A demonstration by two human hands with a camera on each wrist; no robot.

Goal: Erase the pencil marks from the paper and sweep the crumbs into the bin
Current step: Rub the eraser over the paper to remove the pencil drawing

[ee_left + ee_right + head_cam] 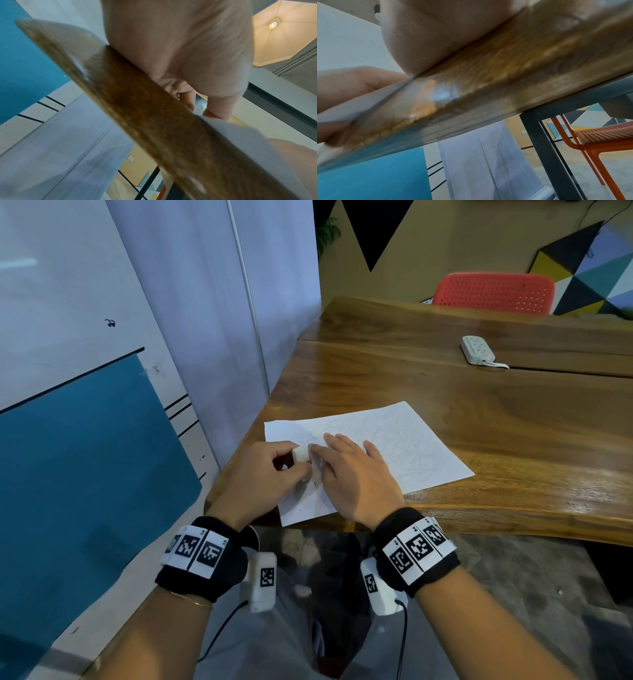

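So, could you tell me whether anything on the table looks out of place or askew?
The paper lies skewed to the table edge, and its near corner hangs past it. The left hand grips the eraser; the right hand lies flat on the sheet. No bin is in view. Nothing looks spilled or damaged.

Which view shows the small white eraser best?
Head view: the small white eraser is pinched in the left hand over the paper. Left wrist shows only a pale sliver between the fingers; right wrist doesn't show it.

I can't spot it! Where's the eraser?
In the head view, the white eraser is pinched in the left hand, on the paper's left part.
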